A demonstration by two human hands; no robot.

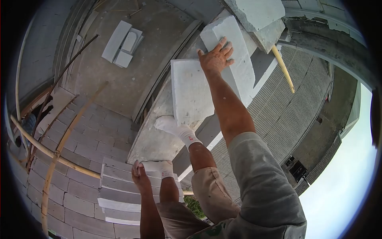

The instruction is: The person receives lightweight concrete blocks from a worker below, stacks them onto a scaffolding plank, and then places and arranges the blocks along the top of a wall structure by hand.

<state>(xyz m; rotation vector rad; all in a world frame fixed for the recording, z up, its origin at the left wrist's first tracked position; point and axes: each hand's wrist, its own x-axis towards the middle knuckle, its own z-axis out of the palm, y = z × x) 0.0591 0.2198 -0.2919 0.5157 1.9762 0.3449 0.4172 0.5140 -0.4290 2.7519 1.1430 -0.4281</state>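
Note:
My right hand [216,57] lies with fingers spread on a white lightweight block [234,59], pressing against its face. Its palm side is hidden. Beside that, another white block [192,89] rests on the ledge [149,137], partly behind my forearm. My left hand [141,175] is low, next to my foot and in front of a stack of white blocks [119,187]. Its fingers are curled together; whatever they may hold is too small or hidden to name. My feet, in white socks [173,127], stand on the ledge and by the stack.
A broken block [256,14] sits at the ledge's upper end. Several blocks [122,44] lie on the floor below left. Bamboo poles [59,149] cross at left before a block wall [79,199]. Beyond the ledge, right, is a drop to a corrugated roof [286,103].

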